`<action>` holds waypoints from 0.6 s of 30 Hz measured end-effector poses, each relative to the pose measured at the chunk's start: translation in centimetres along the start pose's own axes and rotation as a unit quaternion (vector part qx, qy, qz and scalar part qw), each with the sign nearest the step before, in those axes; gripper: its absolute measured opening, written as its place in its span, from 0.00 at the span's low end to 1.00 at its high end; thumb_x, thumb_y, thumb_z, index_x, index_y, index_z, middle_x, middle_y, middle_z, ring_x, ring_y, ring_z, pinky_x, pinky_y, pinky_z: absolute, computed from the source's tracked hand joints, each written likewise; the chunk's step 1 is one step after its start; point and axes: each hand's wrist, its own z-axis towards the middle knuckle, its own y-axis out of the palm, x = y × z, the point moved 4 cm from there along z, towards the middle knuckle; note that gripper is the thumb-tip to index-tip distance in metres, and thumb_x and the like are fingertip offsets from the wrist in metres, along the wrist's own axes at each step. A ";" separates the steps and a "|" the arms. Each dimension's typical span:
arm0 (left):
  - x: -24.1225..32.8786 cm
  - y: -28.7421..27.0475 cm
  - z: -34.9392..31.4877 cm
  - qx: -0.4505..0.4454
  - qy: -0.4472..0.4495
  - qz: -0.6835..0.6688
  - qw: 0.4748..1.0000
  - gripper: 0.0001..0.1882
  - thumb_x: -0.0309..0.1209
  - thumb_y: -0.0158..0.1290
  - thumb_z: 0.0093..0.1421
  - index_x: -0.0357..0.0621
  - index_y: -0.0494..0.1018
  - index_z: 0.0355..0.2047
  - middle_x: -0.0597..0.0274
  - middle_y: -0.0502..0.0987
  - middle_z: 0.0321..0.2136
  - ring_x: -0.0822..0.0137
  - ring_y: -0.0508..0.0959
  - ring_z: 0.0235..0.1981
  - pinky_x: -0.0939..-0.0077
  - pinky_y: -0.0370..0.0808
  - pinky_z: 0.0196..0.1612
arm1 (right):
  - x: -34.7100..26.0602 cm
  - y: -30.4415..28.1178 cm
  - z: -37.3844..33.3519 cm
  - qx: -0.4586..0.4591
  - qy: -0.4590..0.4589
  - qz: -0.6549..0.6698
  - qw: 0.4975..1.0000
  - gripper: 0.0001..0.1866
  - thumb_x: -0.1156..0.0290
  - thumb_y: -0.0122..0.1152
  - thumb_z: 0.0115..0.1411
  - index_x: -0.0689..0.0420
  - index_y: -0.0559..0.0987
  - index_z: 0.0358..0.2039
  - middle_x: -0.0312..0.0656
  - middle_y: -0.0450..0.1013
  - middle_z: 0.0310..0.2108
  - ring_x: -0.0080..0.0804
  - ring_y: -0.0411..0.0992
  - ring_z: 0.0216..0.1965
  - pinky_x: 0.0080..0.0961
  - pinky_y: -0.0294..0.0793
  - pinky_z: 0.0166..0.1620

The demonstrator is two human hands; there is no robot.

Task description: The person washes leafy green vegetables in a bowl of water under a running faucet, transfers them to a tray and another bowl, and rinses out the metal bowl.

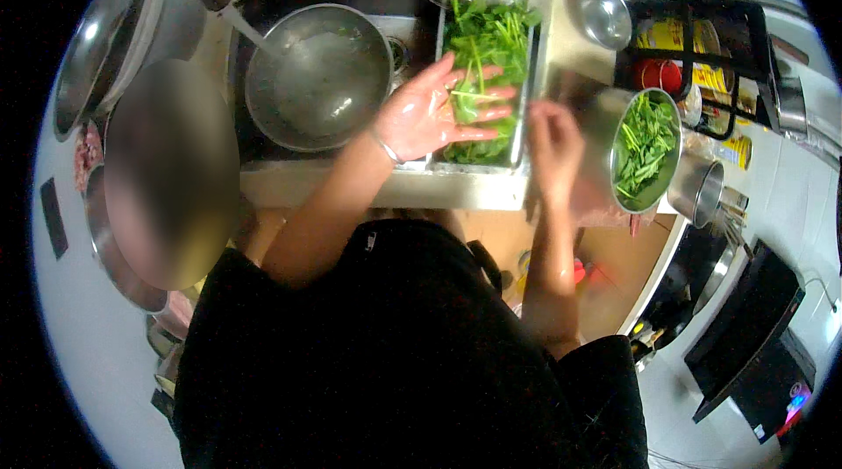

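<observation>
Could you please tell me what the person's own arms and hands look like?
Loose black sleeves leave both forearms bare. The left hand is ungloved, glistens as if wet, and has a thin, pale, silvery band at its wrist. The right hand also looks ungloved, though blurred.

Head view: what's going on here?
A person's left hand is spread open, palm showing, over leafy greens in a tray. The right hand, blurred, is by the tray's right side; whether it holds anything is unclear. More greens sit in a bowl farther right; a wide pan stands left.
</observation>
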 end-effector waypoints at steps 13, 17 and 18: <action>-3.8 -7.8 4.2 0.171 0.158 0.712 0.663 0.24 0.42 0.44 0.59 0.44 0.61 0.53 0.45 0.64 0.51 0.54 0.67 0.51 0.67 0.65 0.50 | 2.4 -0.3 -1.2 0.045 -0.012 -0.069 0.997 0.08 0.71 0.53 0.57 0.63 0.74 0.31 0.37 0.72 0.27 0.20 0.66 0.29 0.16 0.66 0.35; 4.2 -8.1 0.0 0.329 0.180 0.582 0.722 0.15 0.38 0.49 0.58 0.39 0.69 0.20 0.64 0.70 0.15 0.72 0.71 0.19 0.76 0.70 0.25 | 1.6 2.2 -1.2 -0.020 -0.064 -0.099 0.993 0.13 0.67 0.55 0.57 0.64 0.73 0.23 0.37 0.69 0.20 0.18 0.64 0.25 0.16 0.65 0.31; 7.3 -6.1 -2.2 0.361 0.169 0.576 0.714 0.17 0.40 0.47 0.59 0.42 0.67 0.19 0.66 0.69 0.15 0.72 0.70 0.18 0.77 0.69 0.24 | 1.0 3.1 -1.1 -0.038 -0.033 -0.118 0.992 0.15 0.65 0.55 0.57 0.64 0.72 0.20 0.38 0.67 0.18 0.19 0.62 0.22 0.18 0.63 0.28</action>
